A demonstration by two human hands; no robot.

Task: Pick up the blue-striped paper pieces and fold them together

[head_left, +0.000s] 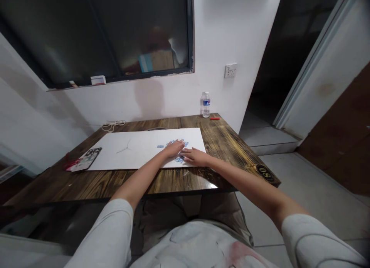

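A large white sheet point(138, 146) lies on a dark wooden table point(225, 144). Several small blue-and-white cards point(160, 146) are spread on the sheet's right part. My left hand point(174, 148) lies flat on those cards, fingers stretched out. My right hand point(195, 155) rests palm down just to its right, near the sheet's front right corner, with its fingertips on a card point(179, 159). Both hands nearly touch each other. What lies under the palms is hidden.
A phone point(88, 158) lies face down at the sheet's left end, over something red. A water bottle point(205, 104) and a red pen point(214, 118) sit at the table's far right corner. A coiled white cord point(112, 125) lies at the back. An open doorway is on the right.
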